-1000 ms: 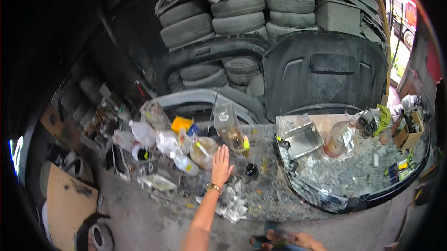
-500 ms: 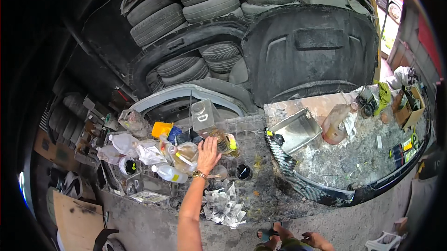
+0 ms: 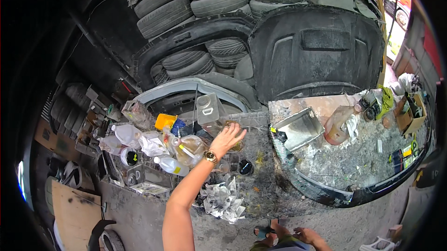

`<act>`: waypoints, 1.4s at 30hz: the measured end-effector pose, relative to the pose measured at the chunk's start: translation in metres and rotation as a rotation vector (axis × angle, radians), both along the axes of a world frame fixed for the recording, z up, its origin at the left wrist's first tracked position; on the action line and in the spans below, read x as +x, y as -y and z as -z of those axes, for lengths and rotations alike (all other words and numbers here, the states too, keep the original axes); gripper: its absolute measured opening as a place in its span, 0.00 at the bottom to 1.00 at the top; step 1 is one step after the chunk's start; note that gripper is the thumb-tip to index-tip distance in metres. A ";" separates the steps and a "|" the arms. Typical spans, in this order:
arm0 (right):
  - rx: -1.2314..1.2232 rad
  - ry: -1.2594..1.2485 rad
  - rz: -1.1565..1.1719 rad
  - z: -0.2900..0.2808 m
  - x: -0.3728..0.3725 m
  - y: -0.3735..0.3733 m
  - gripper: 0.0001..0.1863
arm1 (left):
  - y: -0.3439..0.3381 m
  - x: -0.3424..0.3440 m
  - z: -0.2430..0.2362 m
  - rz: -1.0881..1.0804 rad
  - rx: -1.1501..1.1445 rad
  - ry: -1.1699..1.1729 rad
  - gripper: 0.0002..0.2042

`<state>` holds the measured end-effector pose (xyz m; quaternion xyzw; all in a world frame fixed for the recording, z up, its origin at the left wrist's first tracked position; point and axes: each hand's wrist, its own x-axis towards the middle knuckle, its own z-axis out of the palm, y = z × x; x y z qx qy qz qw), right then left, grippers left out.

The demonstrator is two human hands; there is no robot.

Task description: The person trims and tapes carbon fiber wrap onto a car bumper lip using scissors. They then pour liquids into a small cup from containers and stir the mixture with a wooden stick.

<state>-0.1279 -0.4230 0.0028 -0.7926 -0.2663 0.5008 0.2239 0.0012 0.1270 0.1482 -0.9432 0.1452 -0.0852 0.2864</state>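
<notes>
My left hand [image 3: 229, 138] reaches over the workbench with fingers curled down on an amber container [image 3: 236, 146], which it largely hides. Just behind it stands a rectangular metal can [image 3: 208, 113] with a handle. A cloudy plastic jug [image 3: 191, 151], a white bottle [image 3: 171, 165] and a dark cup [image 3: 246, 167] are around my forearm. Crumpled paper [image 3: 221, 200] lies below them. My right hand [image 3: 305, 234] hangs low beside my leg, fingers loosely bent apart, with nothing visible in it.
A curved carbon-fibre part [image 3: 307, 186] edges the right bench section, holding a metal tray [image 3: 300, 130], stained jug [image 3: 336, 125] and cardboard box [image 3: 409, 123]. Behind stand a dark hood [image 3: 316, 64] and tyre stacks [image 3: 219, 4]. A cardboard sheet [image 3: 74, 213] is at lower left.
My left hand has moved right and farther up the bench, from beside the cloudy jug onto the amber container, its fingers now curled. My right hand stays low.
</notes>
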 end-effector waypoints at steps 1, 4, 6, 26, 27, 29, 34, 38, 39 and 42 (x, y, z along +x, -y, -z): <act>-0.022 -0.010 -0.014 0.000 0.000 -0.003 0.26 | 0.001 0.006 0.000 0.047 -0.004 -0.014 0.29; -0.002 -0.024 0.033 0.011 -0.008 0.000 0.26 | 0.012 0.031 -0.014 -0.016 -0.071 -0.151 0.29; 0.010 -0.029 0.057 0.012 -0.013 0.003 0.26 | 0.016 0.044 -0.021 -0.167 -0.194 -0.241 0.34; 0.342 -0.243 -0.137 -0.008 0.021 -0.112 0.18 | 0.075 -0.298 -0.097 -1.006 -1.883 0.427 0.34; 0.382 -0.254 -0.180 -0.033 0.021 -0.142 0.17 | 0.086 -0.372 -0.073 -1.177 -1.850 0.497 0.34; 0.390 -0.266 -0.291 -0.061 0.015 -0.187 0.16 | 0.137 -0.452 -0.040 -1.348 -2.018 0.758 0.34; 0.341 -0.265 -0.456 -0.085 -0.024 -0.269 0.09 | 0.293 -0.636 0.051 -1.834 -1.821 1.303 0.34; 0.706 -0.483 -0.476 -0.144 -0.103 -0.324 0.10 | 0.438 -0.719 0.120 -2.028 -1.596 2.034 0.36; 0.664 -0.592 -0.563 -0.200 -0.133 -0.336 0.04 | 0.480 -0.735 0.145 -1.975 -1.461 2.379 0.37; 0.526 -1.271 -0.754 -0.298 -0.207 -0.339 0.13 | 0.583 -0.766 0.210 -1.965 -1.261 2.685 0.37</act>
